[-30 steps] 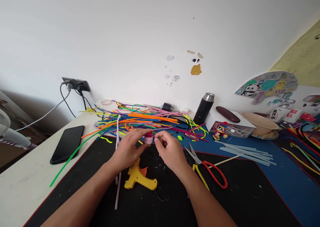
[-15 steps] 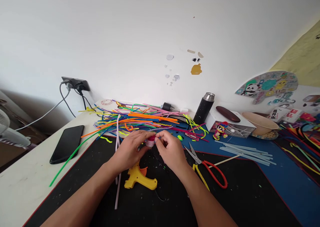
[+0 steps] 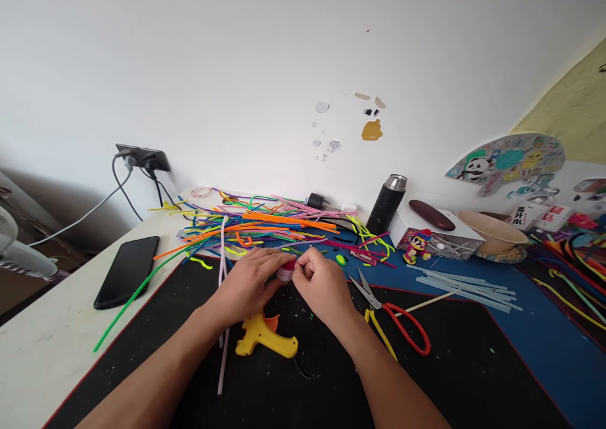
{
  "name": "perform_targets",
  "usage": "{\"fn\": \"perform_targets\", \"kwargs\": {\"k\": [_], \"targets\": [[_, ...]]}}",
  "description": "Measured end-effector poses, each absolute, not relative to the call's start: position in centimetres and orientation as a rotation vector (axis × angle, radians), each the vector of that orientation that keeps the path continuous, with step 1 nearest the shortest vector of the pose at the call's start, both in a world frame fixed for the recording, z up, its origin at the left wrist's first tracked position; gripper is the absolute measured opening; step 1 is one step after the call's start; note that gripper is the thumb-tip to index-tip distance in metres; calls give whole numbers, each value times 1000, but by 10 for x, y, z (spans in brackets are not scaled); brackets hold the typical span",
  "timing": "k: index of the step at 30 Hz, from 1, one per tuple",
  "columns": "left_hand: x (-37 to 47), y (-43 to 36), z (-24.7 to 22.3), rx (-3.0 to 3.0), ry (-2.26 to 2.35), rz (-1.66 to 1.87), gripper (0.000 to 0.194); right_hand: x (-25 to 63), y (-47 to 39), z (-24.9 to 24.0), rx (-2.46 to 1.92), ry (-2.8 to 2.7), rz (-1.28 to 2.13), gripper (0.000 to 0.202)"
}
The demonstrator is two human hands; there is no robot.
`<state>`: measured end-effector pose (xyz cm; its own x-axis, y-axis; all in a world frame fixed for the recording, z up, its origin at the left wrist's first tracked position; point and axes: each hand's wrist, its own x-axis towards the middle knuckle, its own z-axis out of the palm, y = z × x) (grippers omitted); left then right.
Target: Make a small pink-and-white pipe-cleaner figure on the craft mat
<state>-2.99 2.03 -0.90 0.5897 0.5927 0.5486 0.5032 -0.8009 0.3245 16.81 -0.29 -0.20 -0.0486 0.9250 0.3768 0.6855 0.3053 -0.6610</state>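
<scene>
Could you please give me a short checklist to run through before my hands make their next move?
1. Left grip holding the pink piece: ok, thumb and fingers are closed on its left side.
2. Right grip touching that piece: cannot tell; the fingertips are at its right edge, but contact is unclear.
3. Scissors apart from both hands: ok, they lie to the right.
4. Scissors closed: not ok, the blades are spread.
5. Glue gun tip in sight: not ok, the left hand hides that end.
6. Phone apart from both hands: ok, it lies at far left.
</scene>
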Motion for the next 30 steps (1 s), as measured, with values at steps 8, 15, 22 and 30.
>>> {"fn": "perform_targets", "kwargs": {"k": [8, 15, 22, 30], "targets": [[-26, 19, -9, 2702, 1030, 996, 32, 168, 2, -9, -1547, -1762, 311, 11], [-36, 24, -11, 2302, 1251, 1181, 42, 186, 7, 2, -1514, -1574, 565, 10], [-34, 21, -7, 2270, 1201, 1192, 43, 170, -5, 3, -1372, -1797, 640, 23], [-33, 20, -8, 2298, 1126, 1166, 42, 172, -1, -1, -1293, -1603, 974, 10]]}}
